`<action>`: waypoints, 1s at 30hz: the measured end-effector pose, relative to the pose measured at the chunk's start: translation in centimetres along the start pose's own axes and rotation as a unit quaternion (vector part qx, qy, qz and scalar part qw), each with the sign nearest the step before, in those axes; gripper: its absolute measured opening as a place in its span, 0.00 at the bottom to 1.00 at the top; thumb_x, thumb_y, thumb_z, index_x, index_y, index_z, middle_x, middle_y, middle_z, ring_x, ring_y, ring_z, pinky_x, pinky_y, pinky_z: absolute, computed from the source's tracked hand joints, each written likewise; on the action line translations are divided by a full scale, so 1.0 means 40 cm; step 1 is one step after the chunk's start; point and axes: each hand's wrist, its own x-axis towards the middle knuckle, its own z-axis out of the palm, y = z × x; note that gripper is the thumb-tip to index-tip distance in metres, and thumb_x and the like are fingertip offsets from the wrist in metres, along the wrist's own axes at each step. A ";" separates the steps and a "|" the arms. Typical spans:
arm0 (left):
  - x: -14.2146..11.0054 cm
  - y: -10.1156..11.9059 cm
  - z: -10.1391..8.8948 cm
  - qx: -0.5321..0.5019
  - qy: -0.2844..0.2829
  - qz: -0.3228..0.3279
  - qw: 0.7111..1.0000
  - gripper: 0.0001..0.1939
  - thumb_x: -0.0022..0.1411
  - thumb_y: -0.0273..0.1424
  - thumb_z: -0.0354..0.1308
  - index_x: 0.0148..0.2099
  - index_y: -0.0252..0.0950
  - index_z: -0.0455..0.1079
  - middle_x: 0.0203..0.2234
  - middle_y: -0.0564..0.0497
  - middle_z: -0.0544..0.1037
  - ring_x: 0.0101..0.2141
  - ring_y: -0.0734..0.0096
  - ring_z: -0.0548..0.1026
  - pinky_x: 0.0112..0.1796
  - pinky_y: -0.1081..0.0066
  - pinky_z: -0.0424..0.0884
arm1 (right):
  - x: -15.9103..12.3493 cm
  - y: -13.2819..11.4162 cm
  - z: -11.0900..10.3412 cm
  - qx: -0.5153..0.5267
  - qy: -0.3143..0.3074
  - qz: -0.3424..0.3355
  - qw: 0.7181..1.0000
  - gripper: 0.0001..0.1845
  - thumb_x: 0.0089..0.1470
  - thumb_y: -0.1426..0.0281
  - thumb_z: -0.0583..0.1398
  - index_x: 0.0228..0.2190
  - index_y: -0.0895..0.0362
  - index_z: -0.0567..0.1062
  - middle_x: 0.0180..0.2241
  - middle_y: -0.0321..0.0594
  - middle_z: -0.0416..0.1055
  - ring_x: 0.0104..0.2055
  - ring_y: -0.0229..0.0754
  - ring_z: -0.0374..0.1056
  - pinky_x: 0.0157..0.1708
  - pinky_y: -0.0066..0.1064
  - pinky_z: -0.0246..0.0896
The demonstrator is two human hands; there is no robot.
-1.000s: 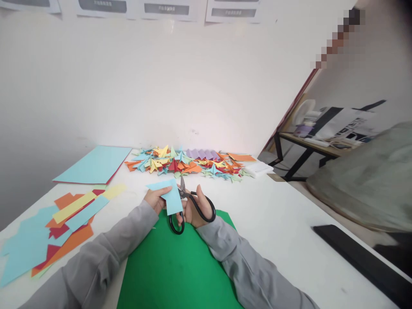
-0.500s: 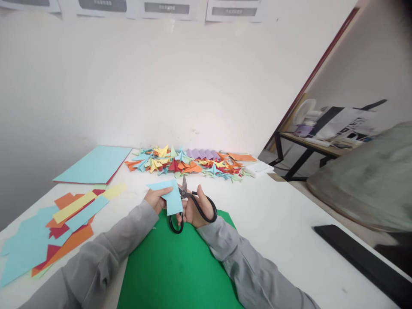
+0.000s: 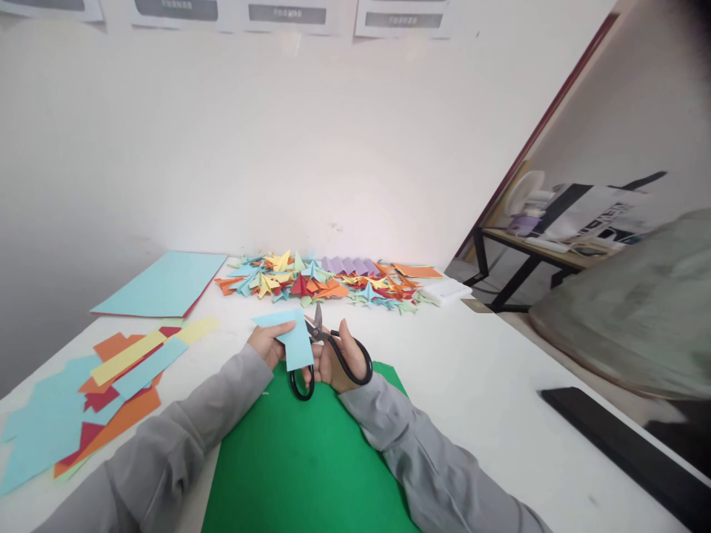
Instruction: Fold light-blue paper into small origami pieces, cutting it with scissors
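Observation:
Between the thumb and fingers of my left hand (image 3: 268,343) is a light blue piece of paper (image 3: 299,346), partly cut, with a pointed end to the left and a wider part hanging down. My right hand (image 3: 340,363) holds black-handled scissors (image 3: 316,333), its fingers and thumb at the two loops. The scissors' handles are spread and the blades are apart at the paper's right edge, one blade partly hidden behind the paper. Both hands are above the near-middle of the table, over the far end of a green mat (image 3: 305,459).
Folded colourful paper shapes (image 3: 311,281) lie heaped along the wall. Light blue sheets (image 3: 161,285) rest at the back left, with loose paper scraps (image 3: 111,392) nearer. A white packet (image 3: 446,292) sits at the back right, and a long black object (image 3: 616,451) lies along the right edge.
The paper and scissors have shifted very slightly to the left. Both hands keep their hold, and the blades are still apart.

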 end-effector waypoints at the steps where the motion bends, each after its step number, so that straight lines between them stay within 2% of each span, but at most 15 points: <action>1: -0.002 0.000 0.004 0.004 0.005 0.002 1.000 0.19 0.47 0.27 0.56 0.43 0.26 0.66 0.22 0.42 0.75 0.22 0.64 0.72 0.23 0.66 0.69 | -0.001 -0.001 0.002 0.000 0.001 0.003 1.000 0.36 0.46 0.46 0.32 0.50 0.51 0.52 0.22 0.36 0.66 0.18 0.37 0.63 0.22 0.33 0.60; 8: 0.007 -0.007 -0.006 0.009 0.034 0.021 0.999 0.19 0.44 0.24 0.57 0.43 0.26 0.66 0.23 0.42 0.75 0.23 0.64 0.72 0.23 0.67 0.69 | 0.000 -0.005 0.006 -0.011 0.013 0.000 1.000 0.38 0.45 0.44 0.33 0.50 0.52 0.53 0.22 0.37 0.67 0.18 0.37 0.62 0.22 0.34 0.60; 12: 0.016 -0.007 -0.021 -0.004 0.014 0.001 1.000 0.18 0.47 0.26 0.55 0.42 0.25 0.66 0.23 0.41 0.75 0.22 0.65 0.72 0.23 0.67 0.69 | -0.001 -0.004 0.003 -0.015 0.008 -0.008 1.000 0.39 0.45 0.44 0.33 0.51 0.53 0.50 0.21 0.37 0.67 0.18 0.37 0.63 0.22 0.34 0.60; 17: 0.010 -0.004 -0.011 -0.005 0.022 0.002 1.000 0.17 0.46 0.26 0.56 0.42 0.25 0.67 0.22 0.42 0.75 0.22 0.64 0.72 0.23 0.67 0.69 | -0.002 -0.001 0.001 -0.009 -0.003 -0.008 1.000 0.37 0.46 0.45 0.33 0.51 0.52 0.51 0.21 0.37 0.67 0.19 0.38 0.64 0.22 0.34 0.60; 24: 0.007 -0.011 -0.003 0.007 0.019 -0.006 1.000 0.18 0.43 0.23 0.58 0.41 0.27 0.67 0.23 0.42 0.75 0.24 0.61 0.73 0.23 0.65 0.69 | 0.001 0.000 0.003 0.007 0.018 0.001 1.000 0.35 0.47 0.46 0.31 0.49 0.52 0.53 0.25 0.39 0.68 0.18 0.37 0.63 0.23 0.36 0.60; 30: 0.004 -0.002 0.006 0.005 0.079 0.021 0.997 0.18 0.42 0.22 0.57 0.39 0.25 0.67 0.20 0.44 0.75 0.22 0.64 0.72 0.23 0.67 0.69 | 0.000 -0.001 -0.001 -0.004 0.005 -0.010 1.000 0.36 0.46 0.45 0.34 0.49 0.51 0.53 0.23 0.38 0.67 0.17 0.37 0.63 0.22 0.35 0.60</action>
